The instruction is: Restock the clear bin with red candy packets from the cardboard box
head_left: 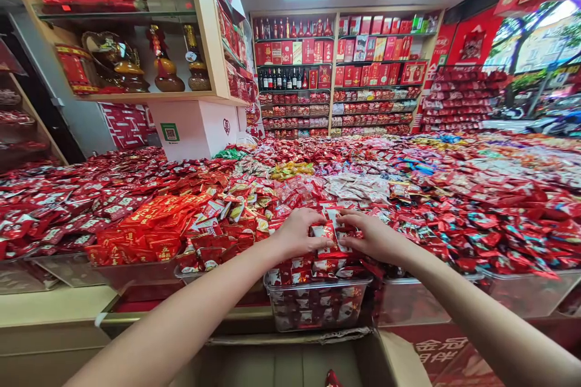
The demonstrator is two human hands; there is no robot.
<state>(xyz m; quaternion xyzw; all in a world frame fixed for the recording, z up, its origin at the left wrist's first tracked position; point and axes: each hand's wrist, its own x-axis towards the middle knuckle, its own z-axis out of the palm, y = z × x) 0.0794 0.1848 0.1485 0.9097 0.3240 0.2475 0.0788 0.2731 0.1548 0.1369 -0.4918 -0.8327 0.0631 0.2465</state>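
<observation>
Directly between the left fingers [319, 243] and right fingers [351, 242], red-and-white packets [334, 231].

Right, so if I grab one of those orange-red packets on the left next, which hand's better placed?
Probably your left hand; it's nearer the orange-red packets, while your right hand would likely cross your left arm.

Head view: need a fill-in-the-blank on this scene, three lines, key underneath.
1. Red-and-white packets sit between the right hand and the ____ hand.
2. In the picture, the open cardboard box appears ____, not above, the clear tub.
3. The QR code sign has a ____ border.

Missing words: left; below; green.
</observation>
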